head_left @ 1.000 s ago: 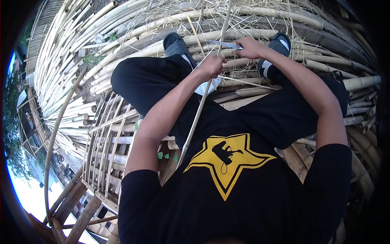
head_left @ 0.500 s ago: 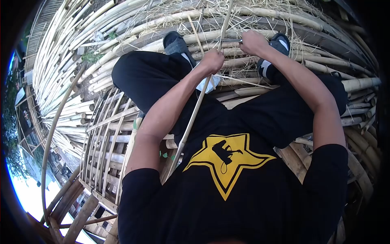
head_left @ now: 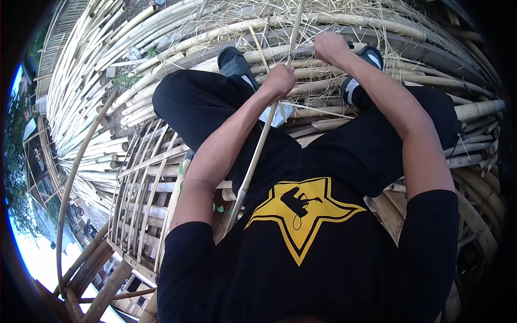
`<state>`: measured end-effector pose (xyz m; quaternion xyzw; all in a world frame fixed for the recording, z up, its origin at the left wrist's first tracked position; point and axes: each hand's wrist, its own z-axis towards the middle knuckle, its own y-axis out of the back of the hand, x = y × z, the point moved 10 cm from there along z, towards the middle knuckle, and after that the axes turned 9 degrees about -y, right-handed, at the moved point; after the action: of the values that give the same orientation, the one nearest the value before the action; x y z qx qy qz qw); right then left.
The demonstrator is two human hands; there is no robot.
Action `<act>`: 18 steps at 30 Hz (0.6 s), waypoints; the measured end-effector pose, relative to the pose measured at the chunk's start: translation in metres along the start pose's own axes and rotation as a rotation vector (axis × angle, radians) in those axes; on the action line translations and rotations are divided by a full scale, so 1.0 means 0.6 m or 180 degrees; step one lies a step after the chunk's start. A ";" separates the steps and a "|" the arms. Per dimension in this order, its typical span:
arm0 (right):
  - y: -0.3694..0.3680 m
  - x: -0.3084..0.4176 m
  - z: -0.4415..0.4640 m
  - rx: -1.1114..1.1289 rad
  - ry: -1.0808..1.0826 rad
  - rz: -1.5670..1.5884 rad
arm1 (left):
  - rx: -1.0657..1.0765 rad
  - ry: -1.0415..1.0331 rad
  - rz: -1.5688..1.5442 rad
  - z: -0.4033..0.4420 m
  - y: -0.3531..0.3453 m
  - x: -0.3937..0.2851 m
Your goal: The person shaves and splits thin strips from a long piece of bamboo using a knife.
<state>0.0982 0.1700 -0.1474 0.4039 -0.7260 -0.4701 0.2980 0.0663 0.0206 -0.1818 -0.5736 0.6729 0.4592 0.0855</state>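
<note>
My left hand is closed around a long, pale bamboo strip, which slants from beside my torso up past my feet. Closed on a knife, my right hand sits just beyond the left one, to its right. The blade points left and reaches to the strip above my left hand; whether its edge bites in, I cannot tell. A dark handle end shows behind my right fist. Between my legs, under the strip, lies a whitish piece of plastic or cloth.
My sandalled feet rest on a floor of bamboo poles littered with thin shavings. Many cut poles lie to the left. A slatted bamboo frame stands by my left elbow, with a curved pole further out.
My right hand has moved slightly forward and left with the knife, and its wrist has turned. My left hand keeps its hold on the strip in nearly the same place.
</note>
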 end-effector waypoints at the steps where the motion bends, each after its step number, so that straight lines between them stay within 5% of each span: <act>1: 0.004 0.000 0.003 -0.0070 -0.0003 -0.0085 | 0.0045 0.0044 0.0095 -0.010 0.011 -0.016; 9: -0.001 0.013 0.042 0.0138 -0.0013 -0.0254 | 0.0266 -0.0528 0.0791 -0.002 0.007 -0.026; 11: -0.003 0.016 0.050 0.0096 -0.0015 -0.0295 | 0.0708 -0.0822 0.2210 -0.022 -0.003 -0.065; 15: -0.001 0.006 0.086 -0.0323 0.0089 -0.0195 | 0.0128 -0.0197 0.1297 -0.026 0.017 -0.053; 16: -0.008 0.005 0.087 -0.0488 0.0097 -0.0184 | 0.0647 -0.1323 0.2858 -0.033 -0.020 -0.086; 18: 0.017 0.020 0.077 -0.0378 0.0232 -0.0333 | 0.0374 -0.1204 0.2480 -0.063 0.006 -0.101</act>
<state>0.0517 0.1822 -0.1549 0.4397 -0.6635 -0.5122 0.3226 0.0986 0.0350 -0.1195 -0.1768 0.8366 0.5150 0.0601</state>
